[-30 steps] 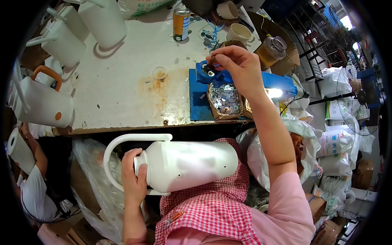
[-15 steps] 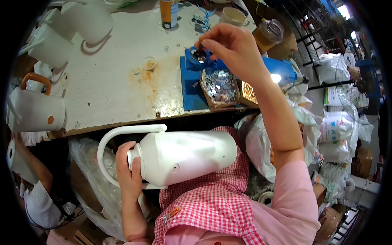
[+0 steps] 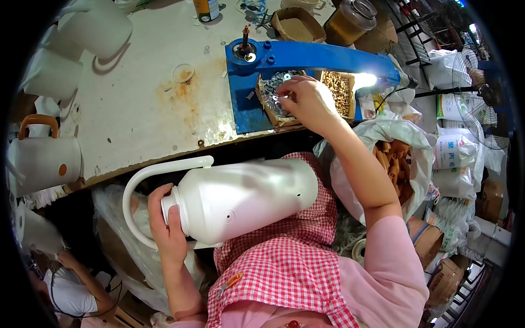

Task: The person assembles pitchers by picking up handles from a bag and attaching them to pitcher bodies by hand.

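A white plastic jug body (image 3: 251,199) lies on its side across my lap, its round base to the right. Its long curved handle (image 3: 131,197) arches out past the neck. My left hand (image 3: 168,227) is closed around the neck at the jug's left end. Over a cardboard box of metal washers (image 3: 273,112), my right hand (image 3: 309,101) has its fingers curled, fingertips down among the washers. What the fingertips pinch, if anything, is hidden. Beside it stands a blue press-like tool (image 3: 317,54) with an upright copper-coloured pin (image 3: 245,35) at its left end.
A box of small brass-coloured parts (image 3: 339,90) sits right of the washers. White jugs (image 3: 46,158) stand along the table's left side. A can (image 3: 206,10), a tray (image 3: 298,27) and a jar (image 3: 353,22) are at the back. Another person (image 3: 76,290) works at lower left.
My right hand has moved down from the blue tool's left end to the washer box. The copper-coloured pin now shows there. My left hand still holds the jug; the view has shifted slightly.
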Demonstrator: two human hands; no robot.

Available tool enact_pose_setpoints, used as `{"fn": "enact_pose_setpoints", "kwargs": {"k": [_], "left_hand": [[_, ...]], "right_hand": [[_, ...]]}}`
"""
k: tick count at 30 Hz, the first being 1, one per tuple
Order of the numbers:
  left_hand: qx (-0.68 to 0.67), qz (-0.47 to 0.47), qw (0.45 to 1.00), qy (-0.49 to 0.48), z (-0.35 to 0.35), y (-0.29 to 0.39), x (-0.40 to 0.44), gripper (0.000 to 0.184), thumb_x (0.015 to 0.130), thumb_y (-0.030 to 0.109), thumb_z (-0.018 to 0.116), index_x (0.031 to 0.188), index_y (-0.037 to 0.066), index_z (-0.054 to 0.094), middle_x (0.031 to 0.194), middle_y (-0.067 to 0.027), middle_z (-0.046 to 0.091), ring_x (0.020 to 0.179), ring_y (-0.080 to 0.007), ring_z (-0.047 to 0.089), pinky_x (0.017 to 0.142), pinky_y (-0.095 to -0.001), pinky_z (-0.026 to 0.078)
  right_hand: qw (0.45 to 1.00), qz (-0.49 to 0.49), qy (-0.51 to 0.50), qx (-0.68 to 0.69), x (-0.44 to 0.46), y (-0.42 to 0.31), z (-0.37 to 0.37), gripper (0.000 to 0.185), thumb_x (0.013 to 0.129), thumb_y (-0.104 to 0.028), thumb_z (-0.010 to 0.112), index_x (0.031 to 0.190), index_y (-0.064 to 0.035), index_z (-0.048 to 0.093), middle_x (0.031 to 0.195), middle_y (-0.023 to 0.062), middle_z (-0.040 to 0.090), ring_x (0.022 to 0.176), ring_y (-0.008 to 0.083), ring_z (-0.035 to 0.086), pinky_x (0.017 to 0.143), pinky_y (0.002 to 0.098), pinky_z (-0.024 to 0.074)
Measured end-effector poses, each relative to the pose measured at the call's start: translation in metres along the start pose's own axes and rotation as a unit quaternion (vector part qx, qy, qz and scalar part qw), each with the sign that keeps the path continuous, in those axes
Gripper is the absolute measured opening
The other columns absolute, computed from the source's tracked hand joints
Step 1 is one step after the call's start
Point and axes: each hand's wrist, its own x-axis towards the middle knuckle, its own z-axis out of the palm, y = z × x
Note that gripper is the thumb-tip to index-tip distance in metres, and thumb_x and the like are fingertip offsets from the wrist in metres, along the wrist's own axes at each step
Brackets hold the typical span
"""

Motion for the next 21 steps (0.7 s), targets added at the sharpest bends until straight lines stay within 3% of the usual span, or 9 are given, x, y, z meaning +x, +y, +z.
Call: {"fn": "enact_pose_setpoints", "kwargs": {"k": [1,2,7,10,11,13,14,17,21], "left_hand": [[0.002,-0.001,1.0,0.002,0.0,0.0,-0.001,0.037,0.1,0.022,0.051,0.128,0.0,0.055,0.123,-0.0159,0.058,0.112,-0.0287,0.056,0.101,-0.0382,0.042],[-0.003,-0.003,1.0,0.008,0.001,0.001,-0.002,0.036,0.099,0.021,0.051,0.128,0.0,0.055,0.123,-0.0158,0.058,0.113,-0.0287,0.056,0.101,-0.0381,0.042],[-0.018,-0.002,1.0,0.023,0.001,-0.002,-0.003,0.035,0.098,0.02,0.052,0.127,0.0,0.056,0.124,-0.0156,0.058,0.114,-0.0284,0.055,0.101,-0.038,0.042],[-0.013,-0.005,1.0,0.019,-0.002,0.0,-0.003,0.036,0.099,0.023,0.052,0.126,0.0,0.056,0.122,-0.0155,0.059,0.111,-0.0285,0.056,0.101,-0.0382,0.042],[-0.006,0.0,1.0,0.02,-0.001,-0.001,-0.003,0.037,0.099,0.025,0.053,0.125,0.0,0.057,0.12,-0.0157,0.059,0.11,-0.0291,0.056,0.1,-0.0383,0.042],[-0.002,0.011,0.999,0.031,-0.001,-0.003,-0.002,0.037,0.1,0.027,0.053,0.125,0.0,0.057,0.119,-0.0159,0.06,0.109,-0.0297,0.057,0.099,-0.0385,0.043],[0.001,0.014,1.0,0.028,-0.001,-0.004,-0.001,0.038,0.1,0.029,0.054,0.124,0.0,0.057,0.118,-0.0164,0.06,0.108,-0.0307,0.057,0.099,-0.0386,0.043],[0.005,0.018,1.0,0.024,0.001,-0.003,0.001,0.039,0.1,0.031,0.055,0.123,0.0,0.058,0.118,-0.0177,0.06,0.108,-0.0331,0.058,0.098,-0.0391,0.044],[0.024,0.016,0.999,0.025,-0.001,-0.007,-0.001,0.04,0.101,0.034,0.055,0.124,0.001,0.058,0.12,-0.0176,0.06,0.111,-0.034,0.057,0.101,-0.0407,0.042]], "right_hand": [[0.997,-0.056,0.007,-0.053,0.006,-0.002,0.005,0.02,0.084,-0.02,0.071,0.097,-0.0057,0.075,0.097,0.0103,0.07,0.091,0.0296,0.066,0.081,0.0396,0.0536],[0.997,-0.009,-0.028,-0.076,0.009,-0.005,0.007,0.017,0.084,-0.021,0.069,0.095,-0.0093,0.076,0.1,0.0061,0.07,0.102,0.0277,0.066,0.086,0.0401,0.054],[0.992,-0.047,0.028,-0.111,0.01,0.003,0.017,0.015,0.086,-0.02,0.068,0.095,-0.0107,0.075,0.097,0.0072,0.071,0.095,0.0296,0.067,0.082,0.0409,0.0544],[0.993,-0.064,0.094,0.02,-0.002,0.001,0.008,0.014,0.088,-0.019,0.069,0.094,-0.0076,0.074,0.088,0.0128,0.071,0.081,0.0334,0.068,0.076,0.0422,0.0549],[0.996,-0.016,0.052,0.066,-0.008,-0.008,-0.002,0.011,0.088,-0.014,0.07,0.095,-0.0064,0.074,0.088,0.012,0.072,0.077,0.0297,0.07,0.072,0.0376,0.056],[0.981,-0.052,0.071,0.175,-0.016,-0.021,-0.018,0.011,0.086,-0.006,0.071,0.097,-0.0046,0.074,0.086,0.0106,0.073,0.073,0.0235,0.071,0.069,0.0316,0.0563],[0.967,-0.074,0.091,0.225,-0.013,-0.031,-0.026,0.014,0.085,0.001,0.071,0.098,-0.0022,0.074,0.086,0.0093,0.074,0.074,0.0167,0.071,0.069,0.0279,0.0561],[0.944,-0.136,0.187,0.235,0.014,-0.059,-0.051,0.014,0.089,0.008,0.066,0.101,0.0026,0.072,0.098,0.0103,0.075,0.086,0.0134,0.071,0.078,0.0266,0.057],[0.905,-0.211,0.255,0.269,0.06,-0.073,-0.048,0.016,0.092,0.007,0.064,0.105,0.0019,0.071,0.104,0.0121,0.076,0.096,0.0148,0.072,0.085,0.0262,0.0563]]}}
